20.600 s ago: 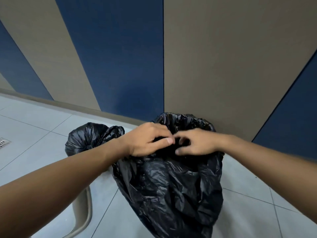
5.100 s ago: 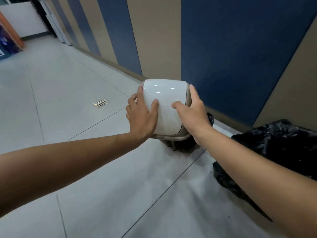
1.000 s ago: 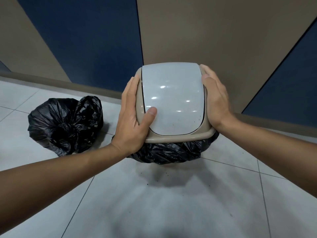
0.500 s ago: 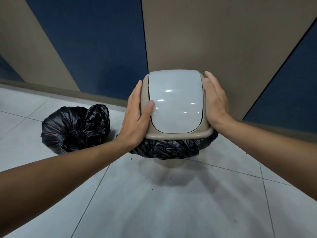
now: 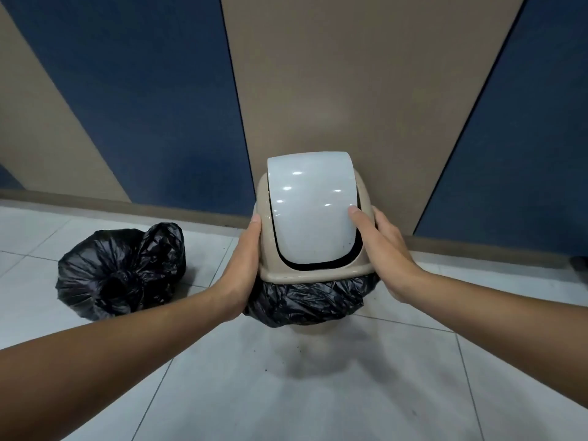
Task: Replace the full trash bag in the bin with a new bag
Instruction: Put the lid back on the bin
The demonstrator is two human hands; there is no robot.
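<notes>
Two bags, one bin, two hands on a tiled floor against a wall of blue and tan panels. Far left: full bag, black, knotted at the top, slumped on the tiles, well apart from the bin and touched by neither hand. Next, left hand, fingers straight and together, laid flat against the left side of the lid, thumb tip at the lid's upper left edge; pressing rather than curling round. Centre: tan lid seated on the bin, close to the wall; only a sliver of the bin's pale body visible beneath. New bag, black, bunched and folded out from under the lid's rim, hanging just below both wrists. White flap set in the lid, tipped so its far end stands up above the rim and a dark gap shows along its near edge. Right: right hand spread over the lid's right side, fingers wrapping the edge, thumb tip resting on the flap's right border. Lid thus held between the two palms, left palm on one flank and right on the other. Dark specks of dirt on the tiles just in front of the bin.
</notes>
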